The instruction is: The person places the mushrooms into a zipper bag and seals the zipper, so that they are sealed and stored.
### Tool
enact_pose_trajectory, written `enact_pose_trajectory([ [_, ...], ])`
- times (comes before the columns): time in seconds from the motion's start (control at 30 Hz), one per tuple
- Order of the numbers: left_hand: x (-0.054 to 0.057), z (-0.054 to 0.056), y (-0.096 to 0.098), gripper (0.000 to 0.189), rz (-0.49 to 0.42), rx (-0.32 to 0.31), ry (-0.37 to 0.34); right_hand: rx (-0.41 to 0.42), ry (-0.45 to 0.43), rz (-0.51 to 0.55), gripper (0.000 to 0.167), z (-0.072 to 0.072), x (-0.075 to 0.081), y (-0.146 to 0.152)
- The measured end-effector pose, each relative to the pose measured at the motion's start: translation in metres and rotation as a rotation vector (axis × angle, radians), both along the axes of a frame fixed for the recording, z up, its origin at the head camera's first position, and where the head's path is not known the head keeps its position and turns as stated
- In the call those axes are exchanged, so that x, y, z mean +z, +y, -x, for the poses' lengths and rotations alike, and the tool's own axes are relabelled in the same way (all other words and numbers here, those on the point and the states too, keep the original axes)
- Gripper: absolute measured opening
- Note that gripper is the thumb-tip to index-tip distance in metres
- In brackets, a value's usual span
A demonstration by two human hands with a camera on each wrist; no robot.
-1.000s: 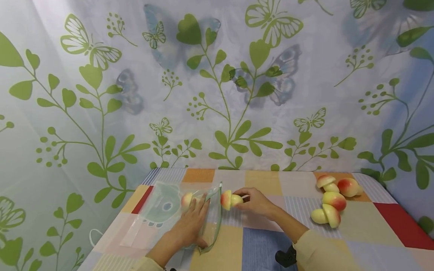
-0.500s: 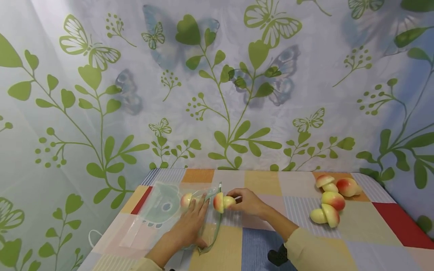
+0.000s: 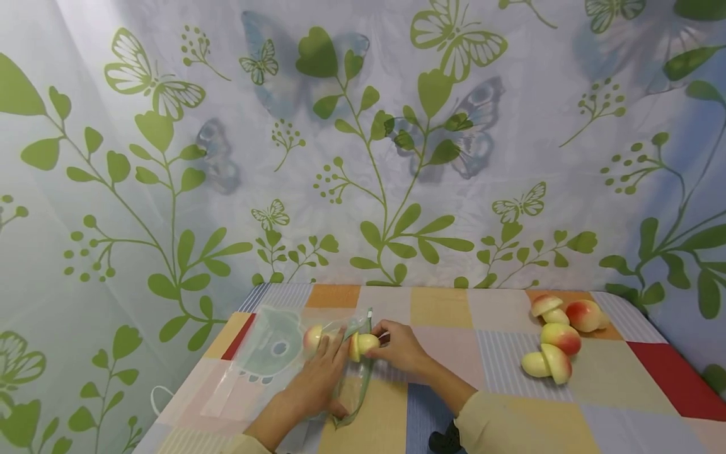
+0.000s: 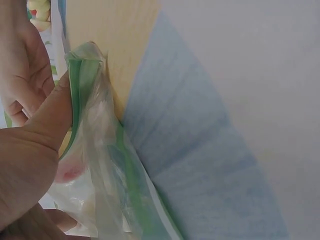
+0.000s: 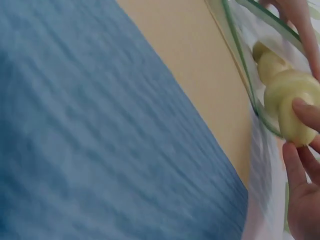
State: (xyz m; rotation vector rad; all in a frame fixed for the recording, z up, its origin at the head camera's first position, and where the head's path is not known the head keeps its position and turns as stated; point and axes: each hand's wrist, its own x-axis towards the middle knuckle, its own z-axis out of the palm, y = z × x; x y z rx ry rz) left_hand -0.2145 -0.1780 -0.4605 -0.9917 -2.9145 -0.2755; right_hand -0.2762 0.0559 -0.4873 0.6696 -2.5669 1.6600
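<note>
A clear zip bag point(image 3: 265, 340) with a green monster-like print lies on the tablecloth, its green-edged mouth point(image 5: 287, 27) facing right. My left hand point(image 3: 320, 372) rests across the bag, fingers straight and spread, with the thumb point(image 4: 57, 107) against the green rim. Inside the bag, partly behind those fingers, is one toy mushroom point(image 3: 312, 337) with a red and yellow cap. At the mouth, my right hand point(image 3: 401, 345) pinches a second toy mushroom point(image 3: 368, 343) by its pale yellow stem. Its cap end overlaps the bag opening, close to my left fingertips.
Several more toy mushrooms point(image 3: 558, 340) lie grouped at the right rear of the table. The patchwork tablecloth point(image 3: 612, 378) runs back to a leaf-and-butterfly curtain point(image 3: 363, 157). A white cord loop point(image 3: 161, 398) shows at the left table edge.
My right hand has moved left with its toy mushroom, from just outside the bag to within its mouth. The left hand and the mushroom inside the bag have stayed in place.
</note>
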Motion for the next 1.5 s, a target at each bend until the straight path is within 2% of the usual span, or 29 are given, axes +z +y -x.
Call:
enact_pose_trajectory([
  [0.3,0.000,0.002,0.000,0.136,0.030,0.006,0.005,-0.075,0.100,-0.044,0.033,-0.001,-0.004,-0.018],
  [0.43,0.000,0.001,0.001,0.136,0.039,0.002,0.012,-0.065,0.050,-0.033,0.034,-0.001,-0.004,-0.017],
  [0.6,0.002,0.000,0.001,0.135,0.044,0.006,0.014,0.001,-0.014,0.008,0.033,0.000,-0.002,-0.012],
  [0.7,0.003,0.001,0.001,0.134,0.047,0.006,0.013,0.009,-0.001,0.011,0.032,0.001,-0.002,-0.010],
  [0.93,0.002,0.000,0.002,0.134,0.070,0.001,0.035,-0.033,0.029,0.032,0.022,0.002,-0.004,-0.014],
  [1.27,0.001,-0.001,0.002,0.136,0.055,0.000,0.041,-0.075,0.018,0.061,0.024,0.004,-0.010,-0.021],
  [1.5,0.000,-0.001,0.001,0.137,0.057,-0.005,0.055,-0.080,0.056,0.086,0.024,0.007,-0.014,-0.025],
])
